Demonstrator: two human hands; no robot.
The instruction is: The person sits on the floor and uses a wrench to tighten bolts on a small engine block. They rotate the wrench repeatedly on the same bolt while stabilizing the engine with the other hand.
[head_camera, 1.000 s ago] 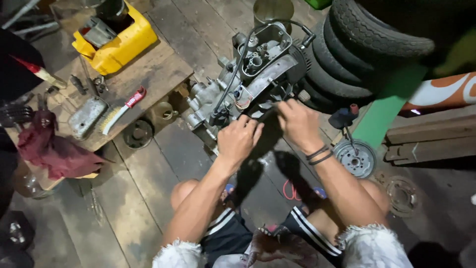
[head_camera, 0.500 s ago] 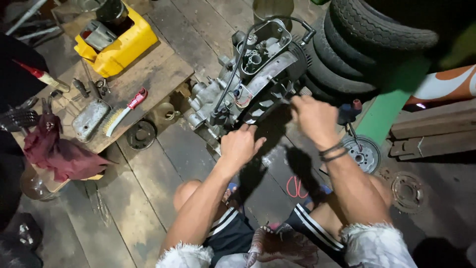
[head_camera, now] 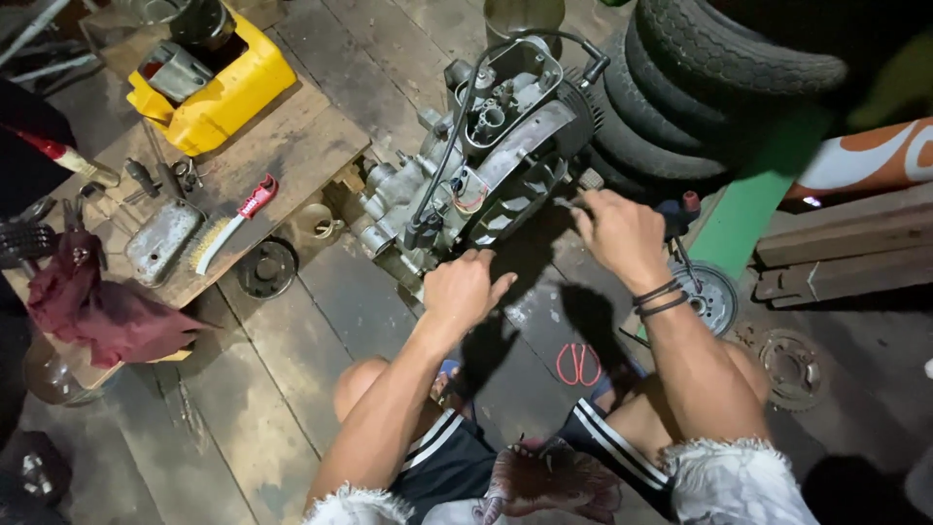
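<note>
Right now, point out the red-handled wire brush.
Head view, left side: the red-handled wire brush lies on the wooden board, between the grey metal cover and the engine.

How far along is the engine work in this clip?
Done: the engine sits on the floor with its top cover off, valve gear exposed; a metal cover lies on the wooden board. In hand: left hand and right hand both at the engine's near side. Left: the casing looks otherwise unopened.

Your hands had open floorboards [head_camera: 321, 321] left of the engine [head_camera: 486, 156]; stacked tyres [head_camera: 700, 87] hemmed it on the right, a low wooden board [head_camera: 282, 146] crowded with tools blocked the far left.
</note>
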